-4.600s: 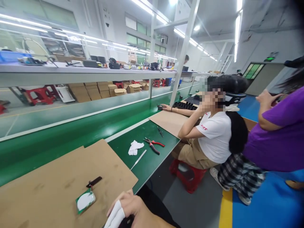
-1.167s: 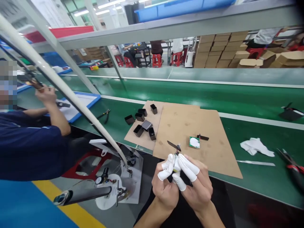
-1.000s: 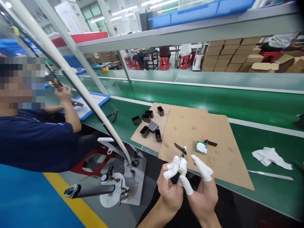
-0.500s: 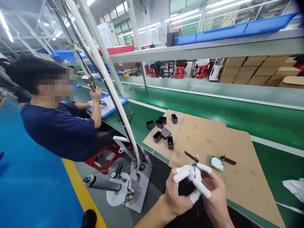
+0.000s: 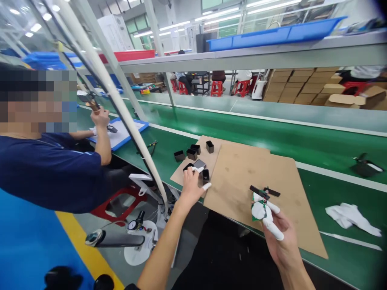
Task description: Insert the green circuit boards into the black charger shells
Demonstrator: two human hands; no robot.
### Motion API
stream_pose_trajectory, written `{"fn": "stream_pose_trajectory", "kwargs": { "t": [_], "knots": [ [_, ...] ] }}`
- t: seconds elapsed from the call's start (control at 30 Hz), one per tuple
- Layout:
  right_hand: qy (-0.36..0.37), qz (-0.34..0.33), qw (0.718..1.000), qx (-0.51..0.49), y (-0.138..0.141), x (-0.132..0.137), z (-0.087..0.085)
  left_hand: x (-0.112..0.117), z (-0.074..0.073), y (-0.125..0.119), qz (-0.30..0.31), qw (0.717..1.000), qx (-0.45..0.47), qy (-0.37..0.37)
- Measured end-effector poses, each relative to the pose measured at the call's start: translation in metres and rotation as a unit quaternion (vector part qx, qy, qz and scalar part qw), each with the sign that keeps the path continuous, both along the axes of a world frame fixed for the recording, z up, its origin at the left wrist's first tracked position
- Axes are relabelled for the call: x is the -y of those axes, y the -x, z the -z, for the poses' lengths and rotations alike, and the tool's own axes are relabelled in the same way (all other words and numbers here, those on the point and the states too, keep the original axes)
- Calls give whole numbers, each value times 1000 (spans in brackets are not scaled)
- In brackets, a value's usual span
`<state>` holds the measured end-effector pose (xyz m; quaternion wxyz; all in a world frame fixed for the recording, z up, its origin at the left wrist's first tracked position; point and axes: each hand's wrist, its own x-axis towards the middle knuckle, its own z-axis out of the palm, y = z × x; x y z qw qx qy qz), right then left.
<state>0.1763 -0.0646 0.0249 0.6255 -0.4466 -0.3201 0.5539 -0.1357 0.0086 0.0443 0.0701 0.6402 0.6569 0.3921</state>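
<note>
White finger cots cover several fingertips of both my hands. My left hand reaches over the group of small black boxes, thumb and fingers apart around an upright black box; contact is unclear. Beside it lies a grey-topped box. Between the fingertips of my right hand is a small green circuit board with a white round pad and a black strip, held above the cardboard sheet. A second black strip lies just behind; the board on its end is mostly hidden.
More open black boxes stand at the left of the cardboard. A white cloth and a dark object lie on the green bench at right. To the left are pliers, a slanted white pole and a seated co-worker.
My left hand has let go of the circuit board and moved left to the black boxes. My right hand keeps the board, now further right. The view has turned right.
</note>
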Motion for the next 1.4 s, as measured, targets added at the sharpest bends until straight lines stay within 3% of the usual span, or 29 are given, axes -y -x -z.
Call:
{"fn": "stream_pose_trajectory", "kwargs": {
  "t": [0.17,0.23,0.37,0.5,0.63,0.73,0.9,1.07,1.4],
  "knots": [
    [3,55,998,6,-25,16,0,10,-13,-21,47,998,27,-17],
    [2,73,997,4,-33,20,-4,25,-19,-41,116,988,100,-20],
    [-34,53,998,0,-42,29,-24,56,-33,-88,287,916,277,35],
    [-94,6,995,32,-43,42,-60,74,-48,-119,381,865,322,51],
    [-163,-25,982,90,-42,52,-97,82,-59,-127,397,858,323,36],
    [-200,-61,970,125,-42,56,-112,85,-64,-128,403,862,308,9],
    [-222,-79,963,134,-42,61,-102,88,-65,-128,406,870,274,-53],
    [-220,-96,955,174,-42,62,-88,87,-62,-128,415,869,263,-57],
    [-253,-107,936,221,-41,57,-93,86,-66,-128,419,867,257,-77]
  ]
}}
